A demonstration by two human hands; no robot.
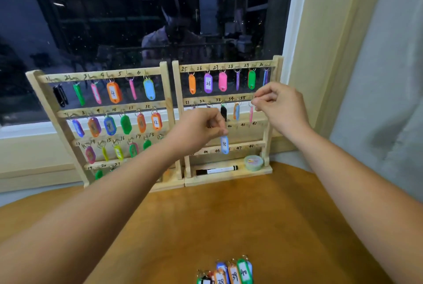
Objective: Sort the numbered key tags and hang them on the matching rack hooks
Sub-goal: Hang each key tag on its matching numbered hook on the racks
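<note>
Two wooden racks stand side by side, the left rack (167, 82) full of coloured numbered tags, the right rack (278, 70) filled along its top two rows. My left hand (201, 127) pinches the ring of a light blue tag (224, 145) that dangles in front of the right rack's lower rows. My right hand (278, 102) pinches the ring of a pink tag (251, 114) at the right end of the row numbered 31 onward. Several loose tags (229, 272), including 38, 39 and 40, lie at the table's near edge.
A black marker (216, 170) and a roll of pale green tape (253, 162) lie on the right rack's base. The racks stand at the back of a wooden table (263, 226), against a dark window. A wall and curtain close off the right side.
</note>
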